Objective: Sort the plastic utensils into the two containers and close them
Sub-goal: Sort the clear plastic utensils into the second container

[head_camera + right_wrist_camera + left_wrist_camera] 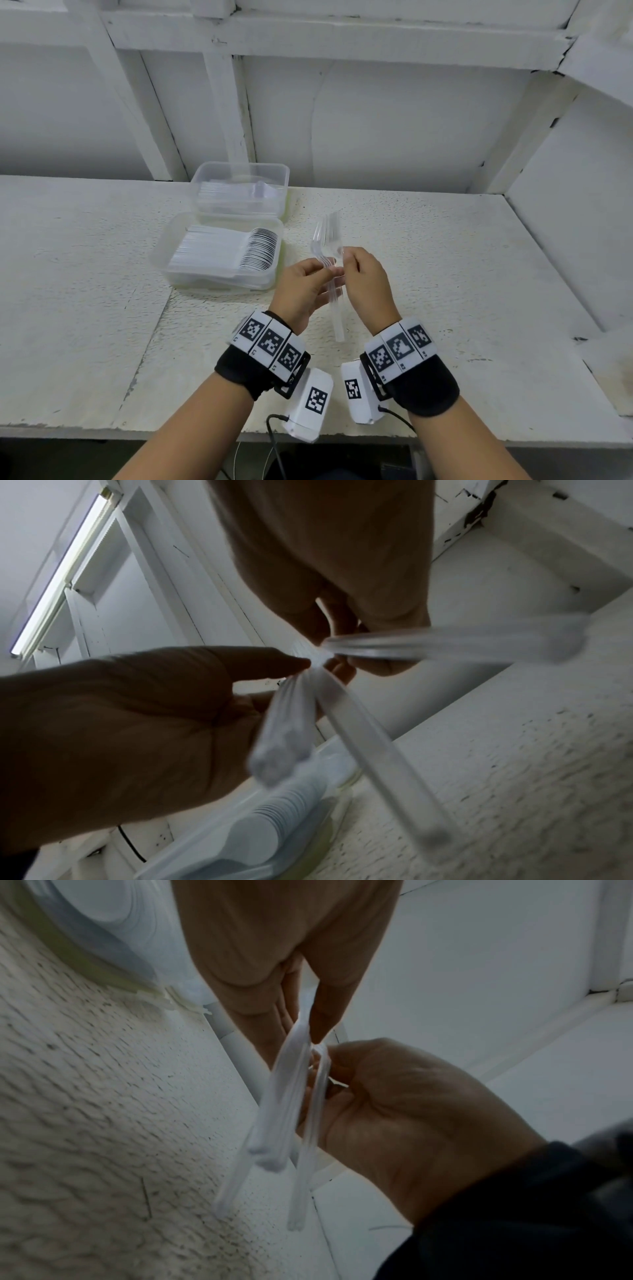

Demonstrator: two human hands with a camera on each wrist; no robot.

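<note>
Frame centre: left hand [305, 291] and right hand [364, 277] each pinch the clear forks [327, 240], tines up, likely separating them. Containers [219, 255] open, centre-left on the worktop [445, 274].

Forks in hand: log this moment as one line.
left hand: grips forks | right hand: pinches forks | near container: open, spoons | far container: open

Clear glossy plastic forks [327, 240] and containers [219, 253] above a rough, matt white tabletop [445, 274].
</note>
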